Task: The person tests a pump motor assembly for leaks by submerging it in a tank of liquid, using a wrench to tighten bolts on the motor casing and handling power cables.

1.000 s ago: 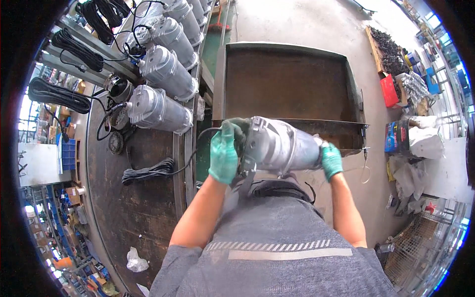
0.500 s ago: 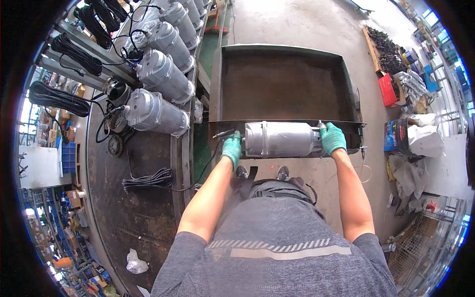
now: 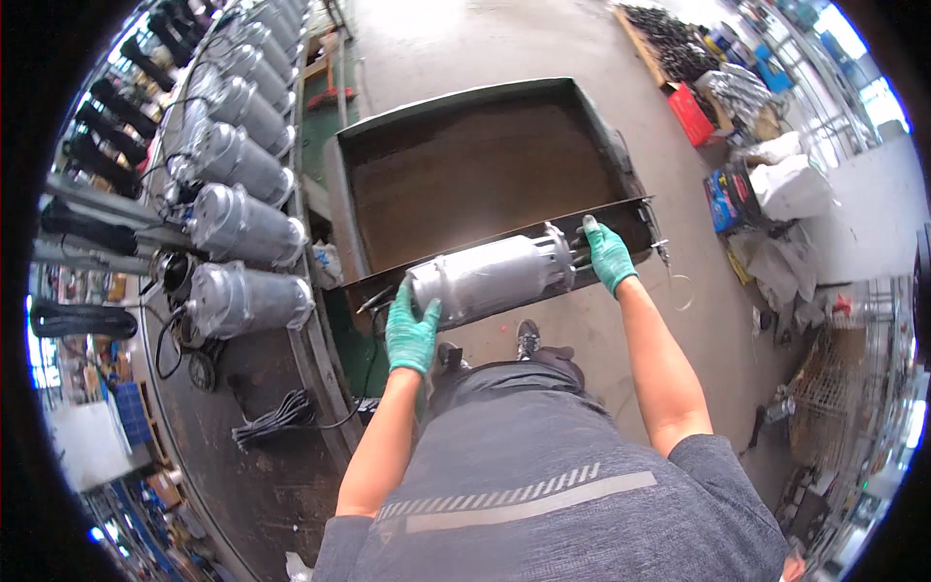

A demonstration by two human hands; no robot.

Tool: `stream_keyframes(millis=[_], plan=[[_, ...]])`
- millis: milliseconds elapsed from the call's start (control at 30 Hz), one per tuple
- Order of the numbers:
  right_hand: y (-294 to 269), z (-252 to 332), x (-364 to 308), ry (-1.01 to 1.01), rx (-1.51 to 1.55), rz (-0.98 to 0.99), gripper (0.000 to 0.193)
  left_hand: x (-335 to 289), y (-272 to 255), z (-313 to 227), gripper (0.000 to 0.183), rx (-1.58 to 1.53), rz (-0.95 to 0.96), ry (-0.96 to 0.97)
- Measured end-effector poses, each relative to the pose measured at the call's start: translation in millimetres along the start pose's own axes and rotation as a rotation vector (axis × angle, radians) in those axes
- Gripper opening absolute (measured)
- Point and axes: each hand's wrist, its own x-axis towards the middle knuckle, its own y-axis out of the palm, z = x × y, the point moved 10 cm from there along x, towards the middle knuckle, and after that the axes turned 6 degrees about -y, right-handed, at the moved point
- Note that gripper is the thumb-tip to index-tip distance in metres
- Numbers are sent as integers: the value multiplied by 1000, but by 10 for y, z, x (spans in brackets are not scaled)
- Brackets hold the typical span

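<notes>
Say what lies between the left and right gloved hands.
Head view: a silver metal cylinder, lying slightly tilted between the left hand and right hand.

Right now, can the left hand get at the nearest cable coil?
Probably yes: the left hand touches the silver cylinder, but only the bench edge seems between that hand and the coil.

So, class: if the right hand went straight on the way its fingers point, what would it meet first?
Probably the divider across the metal tray, though the right hand may be above it.
</notes>
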Motion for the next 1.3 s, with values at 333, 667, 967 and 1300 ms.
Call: stream_keyframes(millis=[333, 667, 967, 1300], plan=[[-1762, -581, -480, 169, -928, -360, 51, 54, 60, -28, 70, 127, 112, -66], [-1635, -673, 151, 25, -1306, -53, 37, 47, 79, 42, 68, 251, 131, -173], [-1368, 108, -224, 50, -363, -29, 31, 109, 45, 220, 72, 262, 89, -75], [-218, 1606, -1034, -799, -452, 99, 25, 186, 66, 164, 73, 431, 136, -52]])
